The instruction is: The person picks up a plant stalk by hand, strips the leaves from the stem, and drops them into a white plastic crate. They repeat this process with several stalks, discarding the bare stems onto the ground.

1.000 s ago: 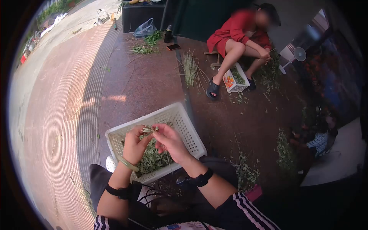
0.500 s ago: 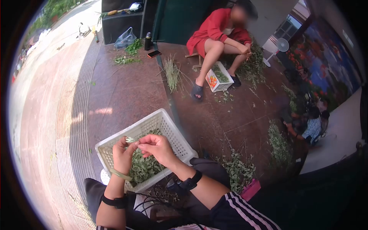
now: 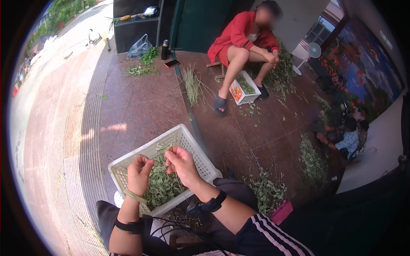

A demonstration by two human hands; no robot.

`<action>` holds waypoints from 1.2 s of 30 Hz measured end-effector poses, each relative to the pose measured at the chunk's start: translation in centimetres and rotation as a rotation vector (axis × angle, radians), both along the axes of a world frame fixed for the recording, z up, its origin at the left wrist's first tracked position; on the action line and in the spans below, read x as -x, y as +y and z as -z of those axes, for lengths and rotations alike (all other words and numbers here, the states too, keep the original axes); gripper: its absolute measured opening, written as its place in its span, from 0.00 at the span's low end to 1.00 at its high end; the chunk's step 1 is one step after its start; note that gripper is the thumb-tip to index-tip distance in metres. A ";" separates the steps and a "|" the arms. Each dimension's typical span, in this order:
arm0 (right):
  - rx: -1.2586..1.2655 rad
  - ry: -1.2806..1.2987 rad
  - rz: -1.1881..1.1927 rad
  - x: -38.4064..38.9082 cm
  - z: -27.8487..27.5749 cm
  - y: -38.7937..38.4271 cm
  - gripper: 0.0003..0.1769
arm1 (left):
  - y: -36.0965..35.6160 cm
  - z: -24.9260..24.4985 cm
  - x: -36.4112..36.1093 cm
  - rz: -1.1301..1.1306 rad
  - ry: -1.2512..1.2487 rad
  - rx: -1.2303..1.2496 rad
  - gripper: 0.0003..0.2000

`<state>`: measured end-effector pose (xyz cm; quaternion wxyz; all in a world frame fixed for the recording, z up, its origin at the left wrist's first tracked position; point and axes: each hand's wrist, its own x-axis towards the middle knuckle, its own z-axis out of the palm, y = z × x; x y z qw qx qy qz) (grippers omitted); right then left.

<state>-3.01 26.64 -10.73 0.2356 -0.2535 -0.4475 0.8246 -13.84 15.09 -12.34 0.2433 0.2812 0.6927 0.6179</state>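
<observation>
Both my hands are above a white plastic basket (image 3: 204, 155) partly filled with green leaves (image 3: 164, 185). My right hand (image 3: 184, 166) pinches a thin leafy stem (image 3: 161, 148); its top shows beside the fingertips, and part of the stem hangs below the hand. My left hand (image 3: 139, 176), with a pale bangle on the wrist, is a short way to the left, over the basket's left side. Its fingers are curled in toward the thumb, and whatever they may hold is hidden.
Leafy plants (image 3: 267, 190) lie on the floor to the right, near a pink object (image 3: 282, 212). Ahead, a person in red (image 3: 239, 34) sits over a smaller white basket (image 3: 247, 99). Bare stems (image 3: 192, 85), a phone (image 3: 172, 63) and a black bottle (image 3: 165, 50) are farther back.
My hands were together at a bunch of leaf tips and have now moved apart. The right hand shifted slightly right with the stem; the left fingers no longer show leaves.
</observation>
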 end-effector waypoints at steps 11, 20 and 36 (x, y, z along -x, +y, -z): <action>-0.109 -0.103 -0.093 -0.4 -0.6 -0.2 0.07 | 0.1 -1.3 -0.3 0.039 0.027 -0.079 0.04; -0.242 -0.139 -0.162 -0.1 -1.0 -1.8 0.09 | -0.2 -0.9 0.0 0.054 -0.047 -0.117 0.03; -0.209 -0.113 -0.062 -0.1 -0.1 -1.3 0.08 | -0.2 -1.6 -0.5 0.096 -0.021 -0.042 0.03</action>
